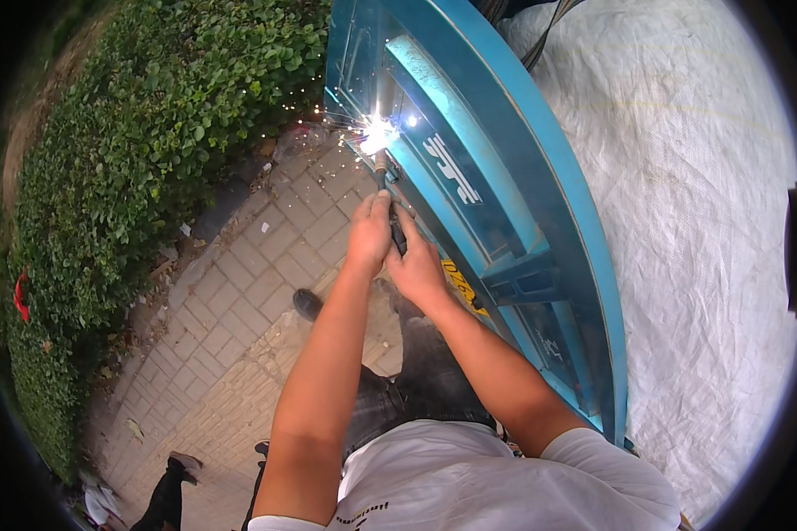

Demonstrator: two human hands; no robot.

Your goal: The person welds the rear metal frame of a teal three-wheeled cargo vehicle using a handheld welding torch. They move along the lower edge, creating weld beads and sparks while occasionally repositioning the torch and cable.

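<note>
Both hands wrap one slim dark welding torch [390,208]: left hand [368,234] curled around it, right hand [416,265] gripping lower. Its tip sparks brightly against the blue painted metal frame [496,159], above the grey paving bricks [266,292].

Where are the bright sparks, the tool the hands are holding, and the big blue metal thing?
bright sparks [376,133], head view, the white glowing middle.
welding tool [383,168], head view, its thin shaft above the hands.
blue metal frame [514,168], head view, its broad outer rail.
</note>
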